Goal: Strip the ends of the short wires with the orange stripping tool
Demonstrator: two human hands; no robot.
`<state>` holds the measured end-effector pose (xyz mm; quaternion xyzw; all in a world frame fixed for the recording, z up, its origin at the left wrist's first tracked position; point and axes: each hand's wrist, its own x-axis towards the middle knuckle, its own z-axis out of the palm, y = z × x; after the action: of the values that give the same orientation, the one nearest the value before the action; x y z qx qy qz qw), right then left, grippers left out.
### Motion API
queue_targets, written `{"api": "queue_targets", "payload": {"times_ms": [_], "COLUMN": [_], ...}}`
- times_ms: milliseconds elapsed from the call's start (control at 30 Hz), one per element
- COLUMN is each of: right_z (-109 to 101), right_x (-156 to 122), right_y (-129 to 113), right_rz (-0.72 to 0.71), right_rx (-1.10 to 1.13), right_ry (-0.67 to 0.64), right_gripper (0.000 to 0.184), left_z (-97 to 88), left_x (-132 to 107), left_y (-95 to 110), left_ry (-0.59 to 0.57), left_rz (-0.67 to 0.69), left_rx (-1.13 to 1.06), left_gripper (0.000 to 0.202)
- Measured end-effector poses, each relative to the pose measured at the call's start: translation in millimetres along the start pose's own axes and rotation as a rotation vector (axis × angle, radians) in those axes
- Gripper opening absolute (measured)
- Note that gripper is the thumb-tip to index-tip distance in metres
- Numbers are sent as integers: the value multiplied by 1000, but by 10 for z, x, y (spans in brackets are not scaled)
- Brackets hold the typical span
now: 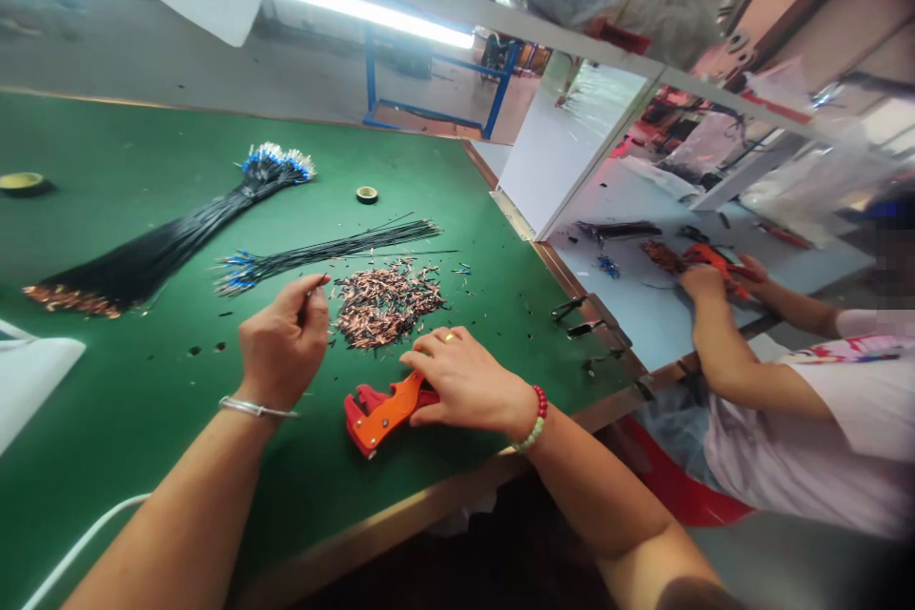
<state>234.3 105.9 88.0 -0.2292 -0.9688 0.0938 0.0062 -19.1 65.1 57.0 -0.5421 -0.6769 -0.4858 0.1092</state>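
My left hand (284,343) is pinched above the green work mat (143,400), with a thin dark wire apparently held between thumb and fingers. My right hand (464,381) lies over an orange wire stripper (386,415), gripping its body. Between my hands is a loose pile of short copper-tipped wire pieces (386,303). Beyond them lies a thin bundle of black wires with blue terminals (329,251). To the left, a thick black wire bundle (172,233) has blue terminals at its far end and bare copper ends at its near end.
Two tape rolls (367,195) lie on the far mat. Metal pliers (579,319) rest near the mat's right edge. At right, a co-worker's hands (707,281) work at a neighbouring pale table (629,295) beside an orange tool (707,259).
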Motion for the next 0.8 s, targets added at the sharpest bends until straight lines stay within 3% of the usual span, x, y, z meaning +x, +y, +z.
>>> {"api": "queue_targets", "payload": {"times_ms": [167,267,333,433,500,567,667,800], "right_z": [391,463,382,166,67,63,204,382], "right_x": [-200,-201,-117,130,340,533,708,710], "right_y": [106,207,258,297,290,259,201,160], "right_rz": [-40,-29,32,113,61,37,95,133], "right_rx": [22,87,287,892,1366,1668,1854,1847], "right_ry": [178,251,341,455,398,310,320,281], "right_gripper": [69,62,61,65,70,65,54,50], "left_z": [16,28,37,45,43,36,15,-22], "left_x": [-5,-4,-5,-10,-15,-21,-35,-64], "left_y": [5,-19,-33,-22,14,63,125,171], "left_ry": [-12,-30,-51,-90,-90,-55,-24,-51], "left_rz": [-43,-69,-93,-128,-121,-90,-42,24], "left_rx": [-39,-68,-85,-138,-176,-183,-144,-61], "left_gripper": [31,32,34,39,39,36,32,32]}}
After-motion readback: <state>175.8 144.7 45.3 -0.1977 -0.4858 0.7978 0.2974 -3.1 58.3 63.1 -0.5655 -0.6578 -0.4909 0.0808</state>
